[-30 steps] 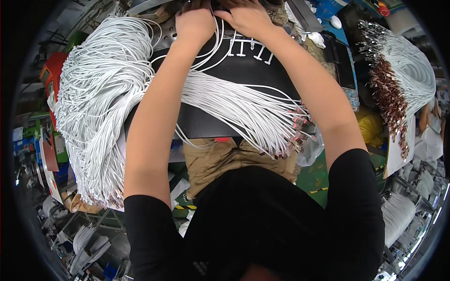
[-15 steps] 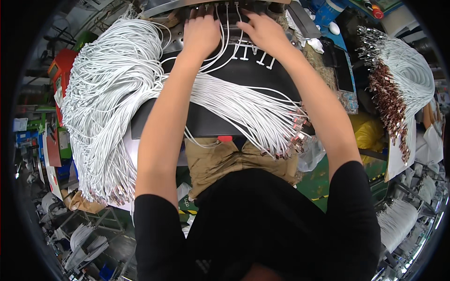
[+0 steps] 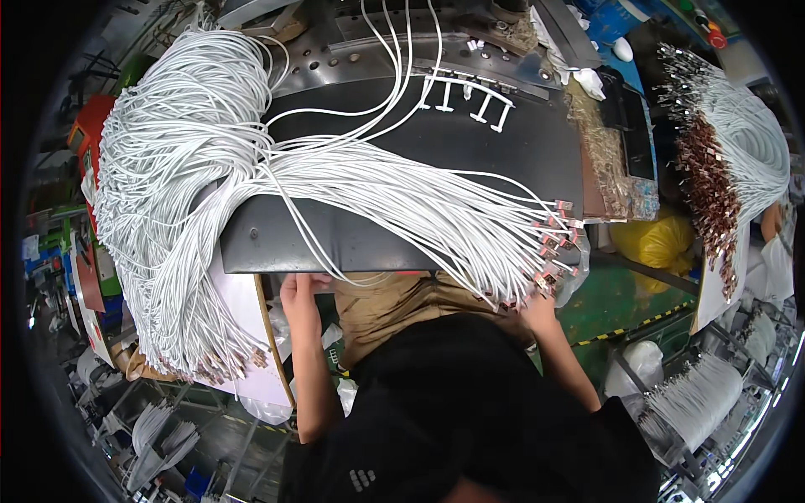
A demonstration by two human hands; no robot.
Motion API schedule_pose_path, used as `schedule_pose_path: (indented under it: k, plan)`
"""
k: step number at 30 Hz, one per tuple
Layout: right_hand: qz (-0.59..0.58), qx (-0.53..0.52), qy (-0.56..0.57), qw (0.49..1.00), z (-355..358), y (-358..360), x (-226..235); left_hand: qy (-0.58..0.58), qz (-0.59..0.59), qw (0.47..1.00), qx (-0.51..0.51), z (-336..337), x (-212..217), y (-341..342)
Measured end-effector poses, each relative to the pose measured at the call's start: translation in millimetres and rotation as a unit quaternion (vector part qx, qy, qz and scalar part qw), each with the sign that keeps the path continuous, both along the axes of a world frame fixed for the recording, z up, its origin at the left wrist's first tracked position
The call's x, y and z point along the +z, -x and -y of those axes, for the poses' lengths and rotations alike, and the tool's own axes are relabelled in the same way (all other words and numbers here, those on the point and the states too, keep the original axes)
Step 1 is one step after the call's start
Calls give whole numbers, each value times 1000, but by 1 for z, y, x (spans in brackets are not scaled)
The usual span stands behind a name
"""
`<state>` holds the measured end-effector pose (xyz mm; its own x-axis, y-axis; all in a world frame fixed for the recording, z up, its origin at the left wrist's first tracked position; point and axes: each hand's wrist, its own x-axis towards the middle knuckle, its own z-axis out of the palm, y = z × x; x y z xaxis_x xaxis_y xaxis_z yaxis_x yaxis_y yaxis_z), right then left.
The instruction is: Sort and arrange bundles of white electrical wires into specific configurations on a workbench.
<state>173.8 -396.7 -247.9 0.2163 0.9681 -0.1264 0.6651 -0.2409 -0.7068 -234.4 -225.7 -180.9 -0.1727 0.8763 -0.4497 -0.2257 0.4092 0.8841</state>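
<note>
My left hand (image 3: 302,291) is at the near edge of the black work surface (image 3: 285,239), beside a hanging loop of white cable; its fingertips go out of sight at that edge. My right hand (image 3: 538,310) is by the connector ends (image 3: 549,268) of a bundle of white cables (image 3: 402,184), which partly cover its fingers. Whether it grips any of them I cannot make out. At the far side, a few white cables (image 3: 392,50) run up to the metal machine. A white comb-shaped plastic piece (image 3: 470,94) lies on the surface near the machine's plate.
A large heap of white cables (image 3: 176,134) hangs over the left side, partly on a white board (image 3: 243,310). At the right hangs another cable bundle (image 3: 738,142) with brownish ends. A yellow bag (image 3: 654,247) and a blue container (image 3: 616,21) are also on the right.
Both hands have left the machine at the far side and come back to the near edge, left hand on the left, right hand by the connectors. The machine's plate and comb-shaped piece now show fully.
</note>
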Motion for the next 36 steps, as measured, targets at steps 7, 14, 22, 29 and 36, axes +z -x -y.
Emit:
schedule_pose_path:
  k: [7, 14, 22, 29, 36]
  plan:
    - [-7, 39, -65, 997, -18, -8, 14, -2, -69, 997, 24, -7, -15, 6]
    - [-10, 79, -52, 995, -12, -30, 11, 9, -60, 998, 26, -6, -8, -1]
    - [-76, 27, -83, 993, -12, -30, -8, 32, -74, 996, 45, -8, 4, -11]
    - [72, 148, 294, 941, -57, -67, 67, 38, -212, 971, -106, 4, 36, -5]
    - [-291, 80, 10, 953, -130, -99, 211, -423, -699, 534, -218, -56, 129, -19]
